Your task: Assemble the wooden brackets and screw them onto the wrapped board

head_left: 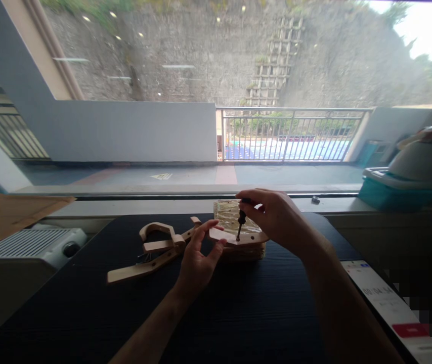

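Observation:
My right hand (272, 215) is closed around the handle of a dark screwdriver (241, 220), which stands nearly upright. Its tip meets a hole or screw in a pale, bent wooden piece (231, 239). With thumb and fingers, my left hand (201, 255) pinches the left end of that piece. Underneath is a block wrapped in clear plastic (225, 210), partly hidden by my hands. Left of my left hand lie more wooden parts: a hook-shaped piece (159, 227) and a long strip with dark holes (136, 270). Several thin metal bits (145, 257), perhaps screws, show beside them.
All this rests on a black table (254, 313). A phone-like screen with a timer (383, 298) lies at its right edge. To the left are a white heater (37, 247) and brown cardboard (18, 215). A teal bin (394, 189) stands on the sill by the window.

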Tool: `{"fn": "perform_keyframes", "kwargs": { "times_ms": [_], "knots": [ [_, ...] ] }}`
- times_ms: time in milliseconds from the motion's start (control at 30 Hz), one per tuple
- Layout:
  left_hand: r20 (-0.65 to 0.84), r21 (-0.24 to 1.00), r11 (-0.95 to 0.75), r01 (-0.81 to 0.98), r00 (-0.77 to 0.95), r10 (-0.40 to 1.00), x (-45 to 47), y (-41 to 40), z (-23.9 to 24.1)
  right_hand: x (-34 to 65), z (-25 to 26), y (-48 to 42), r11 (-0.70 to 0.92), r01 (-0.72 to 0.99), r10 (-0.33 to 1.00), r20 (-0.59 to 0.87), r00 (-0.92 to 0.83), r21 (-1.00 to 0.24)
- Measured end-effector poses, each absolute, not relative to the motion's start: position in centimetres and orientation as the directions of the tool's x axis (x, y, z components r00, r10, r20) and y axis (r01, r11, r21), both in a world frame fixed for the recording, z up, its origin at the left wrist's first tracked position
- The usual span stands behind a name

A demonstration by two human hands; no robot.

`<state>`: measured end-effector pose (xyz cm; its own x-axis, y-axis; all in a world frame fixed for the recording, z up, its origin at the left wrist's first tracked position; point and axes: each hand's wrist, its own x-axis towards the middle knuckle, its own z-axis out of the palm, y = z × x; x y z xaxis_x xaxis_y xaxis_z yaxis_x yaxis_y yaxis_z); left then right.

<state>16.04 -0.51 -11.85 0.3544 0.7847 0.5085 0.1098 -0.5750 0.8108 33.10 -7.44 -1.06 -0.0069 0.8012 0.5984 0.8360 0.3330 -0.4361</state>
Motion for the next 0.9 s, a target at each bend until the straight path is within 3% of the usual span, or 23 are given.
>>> {"fn": "perform_keyframes", "kwargs": {
  "times_ms": [200,400,733,900],
  "knots": [
    [0.502,0.815,-0.57,0.108,0.361,0.786,16.1,-0.3,-12.0,32.5,-1.0,-7.6,0.295,0.87,0.818,0.576,-0.016,-0.394],
    [0.506,0.812,-0.574,0.108,0.363,0.783,16.0,-0.5,-11.6,32.1,-0.8,-8.0,0.367,0.827,0.821,0.567,-0.072,-0.426],
    [0.508,0.808,-0.578,0.117,0.361,0.782,16.0,-0.5,-11.7,32.9,-1.0,-7.7,0.258,0.87,0.822,0.569,0.031,-0.42],
    [0.509,0.801,-0.583,0.136,0.357,0.783,16.0,-0.5,-11.6,32.2,-0.7,-8.1,0.315,0.855,0.838,0.544,-0.046,-0.412]
  ]
}}
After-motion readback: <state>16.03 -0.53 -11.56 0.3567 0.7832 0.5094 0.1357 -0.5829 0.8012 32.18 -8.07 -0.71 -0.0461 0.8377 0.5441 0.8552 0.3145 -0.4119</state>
